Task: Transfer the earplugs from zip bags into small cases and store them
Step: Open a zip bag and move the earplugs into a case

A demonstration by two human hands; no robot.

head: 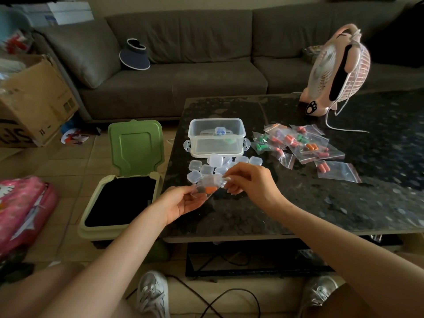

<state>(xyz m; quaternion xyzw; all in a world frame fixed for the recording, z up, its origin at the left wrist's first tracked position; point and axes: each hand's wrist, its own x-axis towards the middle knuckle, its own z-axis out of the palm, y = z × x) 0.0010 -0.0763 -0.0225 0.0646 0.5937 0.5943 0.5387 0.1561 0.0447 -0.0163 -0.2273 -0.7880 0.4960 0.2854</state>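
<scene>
Pinching a bag (206, 185) between them, both hands hover over the near edge of the table (298, 207). The left hand (181, 204) grips its lower left side, thumb over curled fingers. The right hand (249, 180) nips the upper right edge between thumb and fingertips, at what I take to be the zip end. Orange earplugs (209, 190) sit low in the bag.

On handling, my judgement is that the film is thin, limp and slick and weighs next to nothing. It will crumple rather than hold shape, so the best hold is on the two lips of the zip strip, one per hand, pulling apart. The earplugs look like soft foam, light and springy. They would likely bounce and roll if tipped out loosely, so going straight into a case seems safer.

The cases (207, 169), clear hard plastic, lie clustered at 12 o'clock from the hands. They are probably slippery and want a fingernail at the lid edge. Beyond them, also at 12, stands the clear open-topped box (215, 134) with a case or two inside. The pile (298, 143) of filled bags lies at 2 o'clock.

As for writing, the carton (34, 97) at 9 o'clock carries large black letters cut off by the frame edge, so they cannot be read. The fan (337, 72) at 1 o'clock shows only a paw print. Nothing is legible on the bags or cases.
</scene>
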